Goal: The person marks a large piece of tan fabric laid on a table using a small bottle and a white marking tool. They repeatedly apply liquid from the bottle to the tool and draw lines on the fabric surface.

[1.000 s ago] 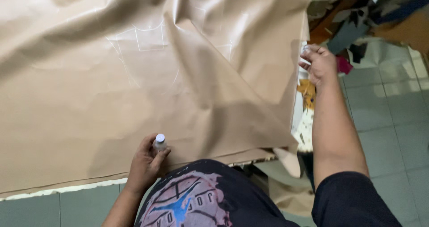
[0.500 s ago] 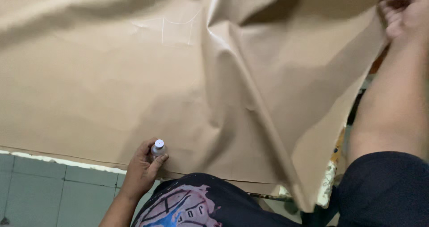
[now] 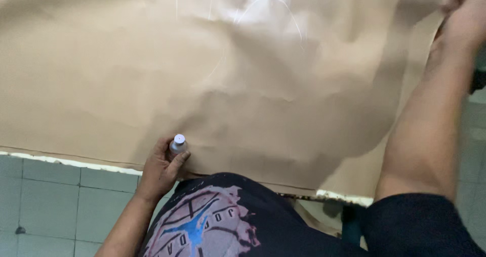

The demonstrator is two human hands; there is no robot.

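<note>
A large tan sheet (image 3: 152,75) of leather-like material covers the table, with faint white drawn lines near its top middle. My left hand (image 3: 161,168) rests at the sheet's near edge and grips a small silver marker (image 3: 177,143) upright, cap up. My right hand (image 3: 463,9) is stretched out to the far right edge of the sheet and pinches that edge, with the arm crossing the right side of the view. The sheet lies smoother than before, with soft ripples in the middle.
The table's white worn edge (image 3: 61,161) shows under the sheet at lower left. Grey-green floor tiles (image 3: 45,206) lie below it. My dark printed shirt (image 3: 202,221) fills the bottom middle.
My right hand has pulled the sheet's right edge outward and the big diagonal fold has flattened. The view has shifted left and closer. My left hand has stayed at the near edge with the marker.
</note>
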